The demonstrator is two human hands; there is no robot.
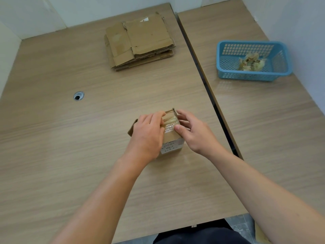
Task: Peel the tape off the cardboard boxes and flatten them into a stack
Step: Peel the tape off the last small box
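A small cardboard box (173, 139) stands on the wooden table (70, 147) near the middle, with clear tape (170, 126) across its top and a white label on its near side. My left hand (148, 136) lies over the box's left half, its fingertips pinching a lifted, crumpled part of the tape. My right hand (192, 131) holds the box's right side, thumb pressed on the top by the tape. A stack of flattened cardboard boxes (140, 43) lies at the far side of the table.
A blue plastic basket (253, 74) with crumpled tape scraps inside sits on a second table to the right, across a dark gap (207, 85). A round cable hole (78, 95) is in the tabletop at the left. Walls close in behind and beside.
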